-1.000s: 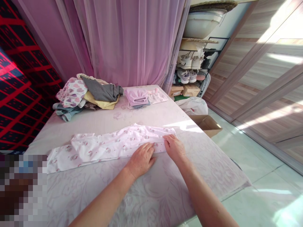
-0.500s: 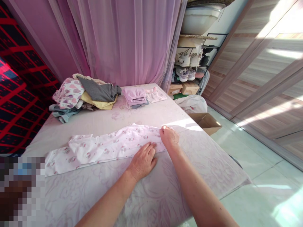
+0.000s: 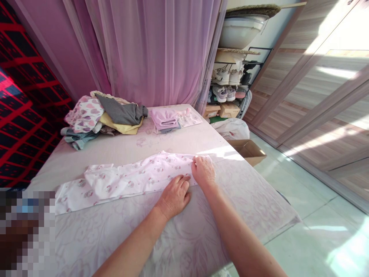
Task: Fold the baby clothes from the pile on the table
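Observation:
Pale pink trousers (image 3: 135,177) with a small cartoon print lie stretched out lengthwise on the bed, folded into a long strip. My left hand (image 3: 175,195) rests flat on their lower edge, fingers extended over the cloth. At the right end of the strip, my right hand (image 3: 203,171) has its fingers bent and closed on the fabric; a bit of cloth shows past its outer side. The fingertips are partly hidden.
A heap of clothes (image 3: 115,115) sits at the bed's far left. Folded pink garments (image 3: 165,119) lie near the far edge. Beyond the right edge are an open cardboard box (image 3: 250,152), a white bag (image 3: 233,129) and a shoe rack (image 3: 227,84). A purple curtain (image 3: 152,54) hangs behind.
My right hand has shifted slightly left, and more cloth shows beyond it. The left hand stays in place on the trousers. The view has tilted a little.

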A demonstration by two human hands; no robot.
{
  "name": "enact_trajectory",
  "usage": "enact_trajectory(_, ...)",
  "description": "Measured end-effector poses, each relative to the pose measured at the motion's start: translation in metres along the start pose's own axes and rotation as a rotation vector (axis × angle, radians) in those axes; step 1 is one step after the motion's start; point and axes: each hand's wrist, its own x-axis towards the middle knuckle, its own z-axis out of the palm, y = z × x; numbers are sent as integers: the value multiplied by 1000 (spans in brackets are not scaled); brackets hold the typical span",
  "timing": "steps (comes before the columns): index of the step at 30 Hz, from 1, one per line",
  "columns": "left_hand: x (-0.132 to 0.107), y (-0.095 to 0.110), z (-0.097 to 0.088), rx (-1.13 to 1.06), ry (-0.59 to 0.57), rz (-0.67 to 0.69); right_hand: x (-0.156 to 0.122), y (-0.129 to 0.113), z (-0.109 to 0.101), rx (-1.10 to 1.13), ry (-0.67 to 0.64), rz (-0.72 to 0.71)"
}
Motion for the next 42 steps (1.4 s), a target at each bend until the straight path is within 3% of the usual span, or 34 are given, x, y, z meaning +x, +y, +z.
enact_trajectory(4, -1, -1, 1, -30, 48, -6, -39, 7, 3, 107, 45, -331)
enact_trajectory(7, -1, 0, -1, -20, 49, -27, -56, 16, 4, 167, 79, -402)
enact_trajectory(24, -6, 2, 2, 40, 44, -70, -60, 12, 7, 95, 96, -253)
enact_trajectory(31, -20, -10, -12, 53, 33, -81, -61, 17, 7, 138, 119, -269)
enact_trajectory(37, -40, -24, -23, 93, 55, -91, -63, 14, 5, 49, 81, -270)
enact_trajectory(42, -62, -45, -43, 164, 31, -106, -62, 18, 12, 36, 122, -269)
